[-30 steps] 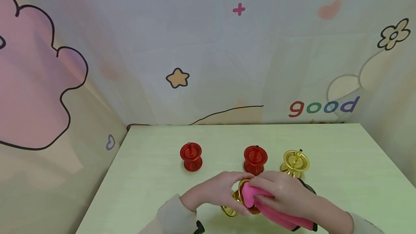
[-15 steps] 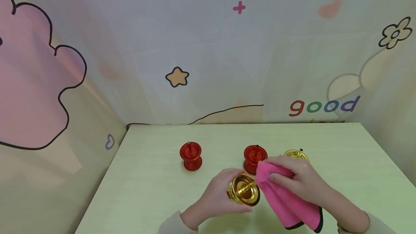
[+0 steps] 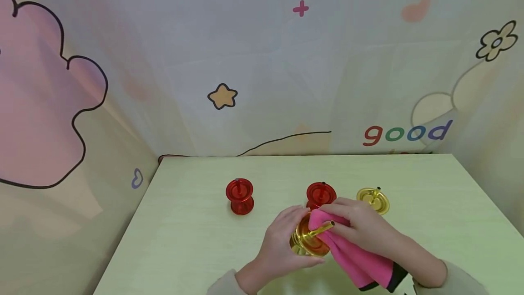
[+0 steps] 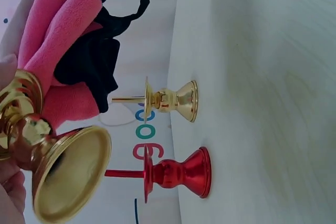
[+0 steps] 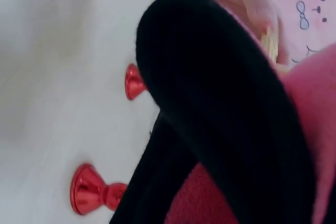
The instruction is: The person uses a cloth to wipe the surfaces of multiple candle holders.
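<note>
My left hand (image 3: 280, 245) grips a gold candle holder (image 3: 304, 240) by its rim and stem, tilted with its dish and center tube facing right. In the left wrist view the flared base of this gold candle holder (image 4: 73, 177) points away from the hand. A pink cloth (image 3: 356, 258) with black edging is pinched in my right hand (image 3: 360, 222), its bunched end pressed against the inside of the dish beside the tube. The rest of the cloth hangs down to the right. In the right wrist view the black edging (image 5: 210, 77) covers most of the work.
A red candle holder (image 3: 240, 195) stands upright on the pale table (image 3: 184, 222) at left. Behind my hands are another red candle holder (image 3: 320, 193) and a gold one (image 3: 373, 200), partly hidden by the right hand. A printed curtain (image 3: 262, 58) hangs behind the table.
The cloth went from the dish to the tip of the tube, then back to the dish beside the tube. My left hand has kept hold of the gold candle holder and turned it somewhat.
</note>
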{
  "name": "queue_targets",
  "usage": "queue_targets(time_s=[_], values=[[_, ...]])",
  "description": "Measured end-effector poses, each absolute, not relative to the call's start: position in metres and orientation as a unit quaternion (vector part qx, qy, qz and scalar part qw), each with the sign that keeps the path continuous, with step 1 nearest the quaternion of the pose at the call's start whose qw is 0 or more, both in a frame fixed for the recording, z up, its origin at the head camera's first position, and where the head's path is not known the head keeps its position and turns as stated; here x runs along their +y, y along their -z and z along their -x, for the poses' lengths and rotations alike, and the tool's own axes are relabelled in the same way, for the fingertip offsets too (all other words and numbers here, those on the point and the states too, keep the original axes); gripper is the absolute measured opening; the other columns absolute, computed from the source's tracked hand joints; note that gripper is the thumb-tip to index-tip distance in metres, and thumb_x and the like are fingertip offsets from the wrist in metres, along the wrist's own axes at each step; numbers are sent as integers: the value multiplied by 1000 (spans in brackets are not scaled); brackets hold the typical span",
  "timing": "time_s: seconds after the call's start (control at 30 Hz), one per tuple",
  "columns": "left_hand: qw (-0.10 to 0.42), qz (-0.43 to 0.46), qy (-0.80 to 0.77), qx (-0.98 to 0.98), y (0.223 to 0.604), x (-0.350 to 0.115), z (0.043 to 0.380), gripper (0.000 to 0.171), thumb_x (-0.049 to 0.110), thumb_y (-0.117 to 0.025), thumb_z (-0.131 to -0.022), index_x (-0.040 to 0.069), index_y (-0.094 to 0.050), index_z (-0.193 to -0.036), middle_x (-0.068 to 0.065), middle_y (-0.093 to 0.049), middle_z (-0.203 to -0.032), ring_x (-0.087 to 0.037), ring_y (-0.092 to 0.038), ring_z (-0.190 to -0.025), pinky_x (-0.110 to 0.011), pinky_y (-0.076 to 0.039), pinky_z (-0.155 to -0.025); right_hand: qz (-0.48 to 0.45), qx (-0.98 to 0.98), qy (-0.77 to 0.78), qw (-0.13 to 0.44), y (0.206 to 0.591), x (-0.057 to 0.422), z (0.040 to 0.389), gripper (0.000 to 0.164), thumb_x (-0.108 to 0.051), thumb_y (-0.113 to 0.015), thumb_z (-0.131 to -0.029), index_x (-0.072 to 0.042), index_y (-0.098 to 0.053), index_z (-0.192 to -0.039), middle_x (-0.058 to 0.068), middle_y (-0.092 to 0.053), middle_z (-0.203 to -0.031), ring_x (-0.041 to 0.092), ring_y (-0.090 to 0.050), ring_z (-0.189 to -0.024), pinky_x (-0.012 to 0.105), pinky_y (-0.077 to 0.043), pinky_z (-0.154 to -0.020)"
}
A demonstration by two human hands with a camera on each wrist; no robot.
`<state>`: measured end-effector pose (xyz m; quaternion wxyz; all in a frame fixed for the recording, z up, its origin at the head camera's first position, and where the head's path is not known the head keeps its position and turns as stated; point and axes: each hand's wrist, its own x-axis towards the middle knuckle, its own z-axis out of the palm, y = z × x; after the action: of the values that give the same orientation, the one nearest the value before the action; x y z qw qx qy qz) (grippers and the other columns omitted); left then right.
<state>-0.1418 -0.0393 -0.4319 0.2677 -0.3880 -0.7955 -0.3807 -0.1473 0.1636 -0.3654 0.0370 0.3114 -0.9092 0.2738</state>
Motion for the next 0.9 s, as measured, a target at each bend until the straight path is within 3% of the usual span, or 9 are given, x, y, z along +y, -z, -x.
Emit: queue_targets(time_s=[0.23,0.37,0.5,0.73,0.9], values=[[337,345,367,-796,438,-33,141,83,40,-82,-53,3,-50,-120,-7,-60,-111,-21,-49,-110,-29,-45,-90,-328,-877,-352,0,374,162,149,29,-17,-60,-83,-12,-60,-111,-6,-64,-92,-2,-50,-70,16,-45,-57],[390,320,366,-782,441,-29,143,84,39,-83,-51,-1,-51,-118,-10,-60,-110,-24,-49,-110,-29,-45,-90,-286,-864,-414,-32,379,161,146,31,-20,-58,-85,-8,-58,-113,0,-63,-91,-2,-48,-65,18,-43,-53],[430,313,355,-769,443,-24,143,85,40,-84,-49,-3,-52,-116,-12,-60,-110,-26,-50,-108,-29,-45,-91,-263,-841,-471,-45,384,160,147,27,-19,-57,-85,-9,-57,-110,4,-62,-97,0,-53,-75,20,-47,-61],[425,328,356,-765,444,-19,136,90,42,-82,-52,-7,-47,-119,-14,-56,-117,-27,-48,-111,-30,-43,-94,-250,-760,-591,-107,390,163,153,16,-6,-54,-85,-1,-52,-101,-4,-61,-92,5,-57,-78,23,-50,-63],[373,385,360,-763,438,-28,133,86,42,-75,-64,-8,-42,-125,-16,-53,-121,-28,-47,-114,-31,-42,-95,-253,-775,-571,-96,384,167,153,13,-5,-56,-83,-3,-54,-96,-5,-60,-87,4,-56,-74,22,-49,-61]])
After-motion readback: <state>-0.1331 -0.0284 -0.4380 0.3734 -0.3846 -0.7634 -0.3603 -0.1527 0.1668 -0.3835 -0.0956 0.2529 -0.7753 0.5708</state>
